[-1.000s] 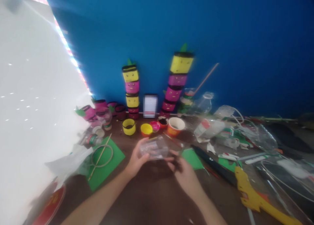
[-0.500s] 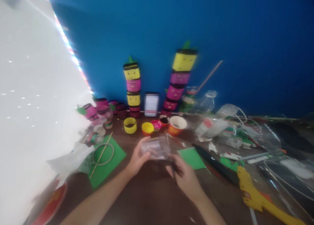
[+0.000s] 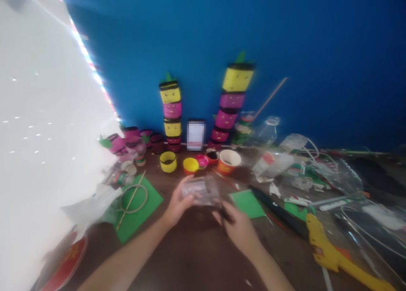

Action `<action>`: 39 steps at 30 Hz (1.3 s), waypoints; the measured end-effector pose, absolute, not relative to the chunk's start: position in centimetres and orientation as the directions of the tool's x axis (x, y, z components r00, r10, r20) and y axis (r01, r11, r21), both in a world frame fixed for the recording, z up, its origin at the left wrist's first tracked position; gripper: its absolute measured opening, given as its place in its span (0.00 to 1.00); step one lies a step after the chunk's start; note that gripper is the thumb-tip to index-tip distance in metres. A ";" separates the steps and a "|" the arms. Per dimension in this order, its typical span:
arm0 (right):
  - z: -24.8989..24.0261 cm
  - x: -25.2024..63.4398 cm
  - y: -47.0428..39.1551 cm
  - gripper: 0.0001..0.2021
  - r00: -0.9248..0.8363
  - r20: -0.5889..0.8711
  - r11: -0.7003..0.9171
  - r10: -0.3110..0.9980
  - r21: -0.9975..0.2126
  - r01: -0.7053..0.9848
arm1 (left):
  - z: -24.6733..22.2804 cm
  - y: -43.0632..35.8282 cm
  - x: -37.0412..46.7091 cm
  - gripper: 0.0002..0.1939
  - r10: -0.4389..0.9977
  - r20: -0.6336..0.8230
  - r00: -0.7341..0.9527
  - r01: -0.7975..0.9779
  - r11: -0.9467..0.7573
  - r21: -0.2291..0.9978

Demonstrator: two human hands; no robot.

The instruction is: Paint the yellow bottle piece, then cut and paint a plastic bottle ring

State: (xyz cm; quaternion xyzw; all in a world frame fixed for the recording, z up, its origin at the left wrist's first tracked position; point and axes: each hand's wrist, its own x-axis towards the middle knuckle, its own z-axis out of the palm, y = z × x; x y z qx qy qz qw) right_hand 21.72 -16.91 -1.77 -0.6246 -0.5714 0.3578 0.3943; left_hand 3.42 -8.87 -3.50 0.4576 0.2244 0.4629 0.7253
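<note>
My left hand (image 3: 180, 203) is closed on the near-left side of a clear plastic container (image 3: 203, 190), its thumb in front. The container is see-through and blurred, so its exact shape is hard to make out. At its right edge, my right hand (image 3: 236, 223) has its fingers wrapped round a slim dark-handled tool (image 3: 226, 215). The tool's tip is smeared against the plastic, and I cannot tell whether it is a knife or scissors. Just beyond the container stand a yellow cup (image 3: 190, 166) and a yellow ring with a black rim (image 3: 168, 164).
Green sheets (image 3: 249, 204) lie on both sides, the left one under a ring (image 3: 133, 199) and a stick. On the right are a black tool (image 3: 279, 210), a yellow glue gun (image 3: 330, 251) and plastic scraps. Behind stand two decorated towers (image 3: 172, 111) and a paper cup (image 3: 229, 162).
My right hand and the dark tool have shifted slightly to the left and down. The thin blade that stood up in front of the container no longer shows clearly.
</note>
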 end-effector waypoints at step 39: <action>-1.8 21.0 -16.5 0.28 0.244 -0.128 -0.147 0.961 -0.987 0.062 | -3.9 -8.8 4.3 0.35 0.956 0.186 0.225 -0.316 -0.108 0.942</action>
